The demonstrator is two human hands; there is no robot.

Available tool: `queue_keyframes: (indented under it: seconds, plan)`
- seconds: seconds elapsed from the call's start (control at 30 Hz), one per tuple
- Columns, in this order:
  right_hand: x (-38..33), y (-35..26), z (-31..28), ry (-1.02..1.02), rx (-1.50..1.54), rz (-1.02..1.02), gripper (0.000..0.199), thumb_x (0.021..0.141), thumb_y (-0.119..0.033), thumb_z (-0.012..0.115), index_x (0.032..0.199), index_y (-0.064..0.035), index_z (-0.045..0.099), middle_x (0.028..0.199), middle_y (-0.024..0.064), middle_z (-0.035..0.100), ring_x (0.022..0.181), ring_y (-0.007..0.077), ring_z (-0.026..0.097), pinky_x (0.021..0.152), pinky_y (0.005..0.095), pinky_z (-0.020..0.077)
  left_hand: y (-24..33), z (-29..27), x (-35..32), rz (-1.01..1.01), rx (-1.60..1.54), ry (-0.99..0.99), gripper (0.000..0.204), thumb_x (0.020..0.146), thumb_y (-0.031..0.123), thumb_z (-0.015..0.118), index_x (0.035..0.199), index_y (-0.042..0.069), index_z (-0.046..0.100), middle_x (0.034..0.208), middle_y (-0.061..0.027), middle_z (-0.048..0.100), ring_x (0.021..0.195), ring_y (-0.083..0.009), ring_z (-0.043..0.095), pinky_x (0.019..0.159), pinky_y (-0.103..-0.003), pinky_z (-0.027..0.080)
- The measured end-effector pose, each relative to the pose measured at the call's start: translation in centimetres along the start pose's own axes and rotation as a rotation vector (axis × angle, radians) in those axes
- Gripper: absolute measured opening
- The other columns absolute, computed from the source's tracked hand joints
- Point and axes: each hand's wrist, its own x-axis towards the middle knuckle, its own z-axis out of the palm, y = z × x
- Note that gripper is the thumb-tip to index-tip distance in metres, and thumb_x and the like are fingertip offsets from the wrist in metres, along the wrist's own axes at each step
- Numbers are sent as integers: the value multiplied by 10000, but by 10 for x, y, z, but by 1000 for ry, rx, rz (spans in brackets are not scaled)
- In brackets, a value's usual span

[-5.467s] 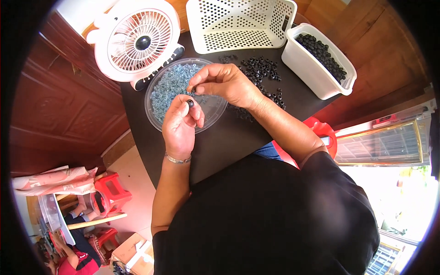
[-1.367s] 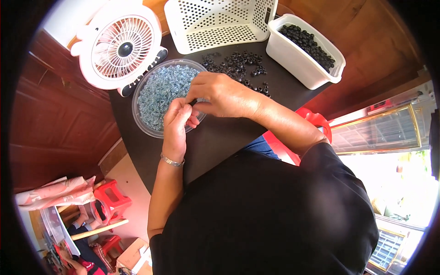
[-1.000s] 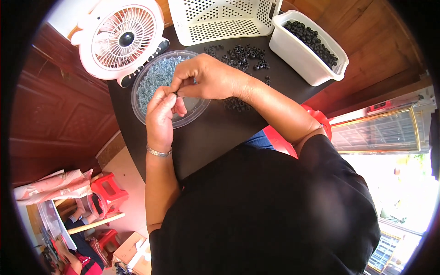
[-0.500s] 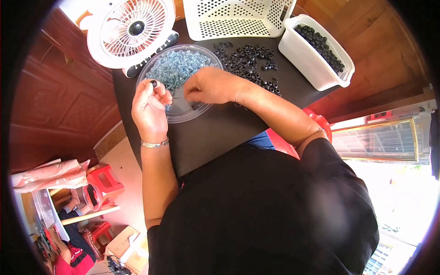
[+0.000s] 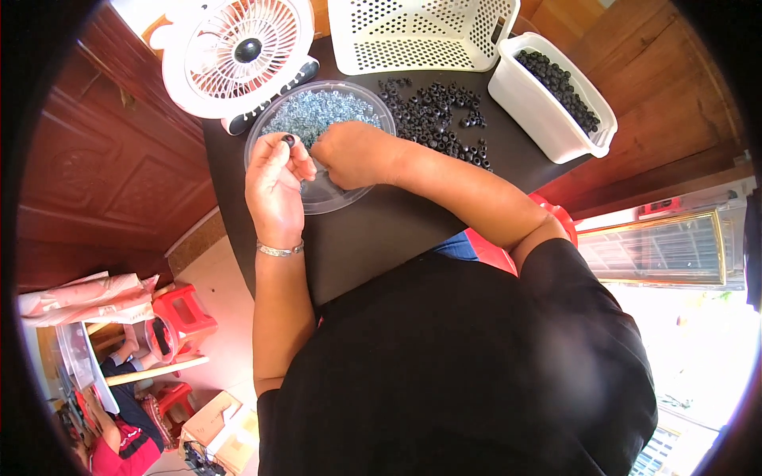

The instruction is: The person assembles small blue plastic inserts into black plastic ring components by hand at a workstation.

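My left hand [image 5: 275, 186], palm turned up, pinches a small round black piece [image 5: 288, 140] between thumb and fingertip above the left side of a round clear tray [image 5: 321, 198]. Small pale-blue see-through pieces [image 5: 317, 109] fill the far part of that tray. Over them my right hand [image 5: 355, 155] reaches in from the right with its fingers curled down. Whatever its fingertips hold, if anything, is hidden from sight. Loose black bead-like pieces [image 5: 432, 111] lie on the dark table [image 5: 373, 246] right of the tray.
A white fan [image 5: 248, 51] stands behind the tray at the left. At the back is a white perforated basket [image 5: 413, 57]. A white tub [image 5: 524, 111] of black pieces stands at the right. Red stools [image 5: 184, 317] and another person [image 5: 131, 452] are at lower left.
My right hand has shifted slightly, its fingers lower and more tucked over the tray. The left hand keeps its pinch on the black piece. The whole view has shifted a little.
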Motion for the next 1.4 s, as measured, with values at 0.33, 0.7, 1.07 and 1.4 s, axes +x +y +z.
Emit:
queue_keyframes:
  seconds: [0.33,0.7,1.07,1.4]
  plan:
    - [-4,14,6,177,263,13,207,719,-115,586,894,-29,656,861,193,667,849,355,645,761,432,514,-1,11,-2,40,10,-65,152,939,168,500,972,25,541,819,-66,579,679,-145,539,624,-268,440]
    - [-19,2,-20,517,1311,21,106,872,-49,645,962,7,655,892,37,656,832,65,590,761,230,490,-17,13,-7,-179,-285,-47,158,945,190,482,962,47,545,814,-55,559,696,-159,533,620,-272,440]
    - [-20,-10,-8,661,868,-44,92,816,-56,685,906,-38,681,863,48,643,776,143,597,718,287,489,-20,11,-5,-187,-308,-29,184,954,205,454,970,47,548,801,-55,564,690,-167,533,628,-294,437]
    - [-21,-5,-18,633,549,-114,212,769,-83,720,971,-57,660,879,60,630,869,208,613,758,316,486,-12,14,-7,-216,-317,58,199,916,199,476,1018,44,548,822,-51,581,702,-167,537,639,-298,430]
